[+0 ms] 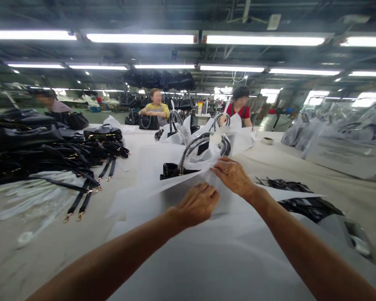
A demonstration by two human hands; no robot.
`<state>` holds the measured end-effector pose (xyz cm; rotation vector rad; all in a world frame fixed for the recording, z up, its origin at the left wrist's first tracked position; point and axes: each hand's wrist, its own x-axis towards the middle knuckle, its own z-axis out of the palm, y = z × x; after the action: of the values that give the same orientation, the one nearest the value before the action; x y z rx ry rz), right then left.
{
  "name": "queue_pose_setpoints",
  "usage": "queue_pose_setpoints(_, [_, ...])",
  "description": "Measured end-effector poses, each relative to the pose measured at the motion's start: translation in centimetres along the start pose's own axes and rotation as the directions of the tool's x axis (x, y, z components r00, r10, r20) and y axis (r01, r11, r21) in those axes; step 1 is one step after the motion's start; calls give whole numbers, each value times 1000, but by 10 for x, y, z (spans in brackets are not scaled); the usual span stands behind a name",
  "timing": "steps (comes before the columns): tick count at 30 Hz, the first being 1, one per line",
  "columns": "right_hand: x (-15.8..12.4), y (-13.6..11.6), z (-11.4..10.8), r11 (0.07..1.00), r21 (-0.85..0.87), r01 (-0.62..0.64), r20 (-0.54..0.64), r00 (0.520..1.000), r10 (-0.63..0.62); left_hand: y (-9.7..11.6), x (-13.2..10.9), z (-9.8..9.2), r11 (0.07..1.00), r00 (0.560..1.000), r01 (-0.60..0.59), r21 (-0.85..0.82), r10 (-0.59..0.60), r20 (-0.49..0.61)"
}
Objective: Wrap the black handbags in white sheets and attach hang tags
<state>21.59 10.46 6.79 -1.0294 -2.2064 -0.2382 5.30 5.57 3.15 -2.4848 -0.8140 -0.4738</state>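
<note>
A black handbag (168,170) stands in front of me, its body largely covered by a sheet of white tissue paper (175,188). Its looped handles (188,151) rise above the paper in clear wrapping. My right hand (233,176) pinches the upper edge of the tissue paper just below the handles. Against the front of the paper, lower and to the left, my left hand (199,202) is closed with curled fingers; what is in its grip is hidden. More white paper (238,259) lies flat on the table under my forearms.
Black bags and straps (28,138) are heaped on the left, beside thin white strips (40,196). Dark straps (310,205) and a tape roll (267,141) lie right; wrapped bags (347,142) stand beyond. Across the table are co-workers in yellow (163,109) and red (230,110).
</note>
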Motion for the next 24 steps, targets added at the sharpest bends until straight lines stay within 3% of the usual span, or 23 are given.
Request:
queue_pose_setpoints(4, [0,-7,0,999,-30,11,-76,997,-13,4,-17,49,982,994,111,156,-112,-1])
queue_pose_setpoints(7, [-2,-16,-2,999,-39,38,-105,994,-42,-13,-14,64,955,974,224,193,-221,-38])
queue_pose_setpoints(9, [-4,-20,-2,998,-53,44,-123,991,-51,-24,-12,69,957,974,224,183,-213,-75])
queue_pose_setpoints(13, [-7,-21,4,996,-78,39,-144,988,-49,-37,-5,72,966,975,197,167,-175,-140])
queue_pose_setpoints(17, [-12,-21,16,996,-88,-23,-228,974,2,-40,9,64,951,952,289,108,-274,-136])
queue_pose_setpoints(24, [-29,-30,29,994,-106,-39,-187,982,19,-35,21,46,955,940,296,-21,-295,-174])
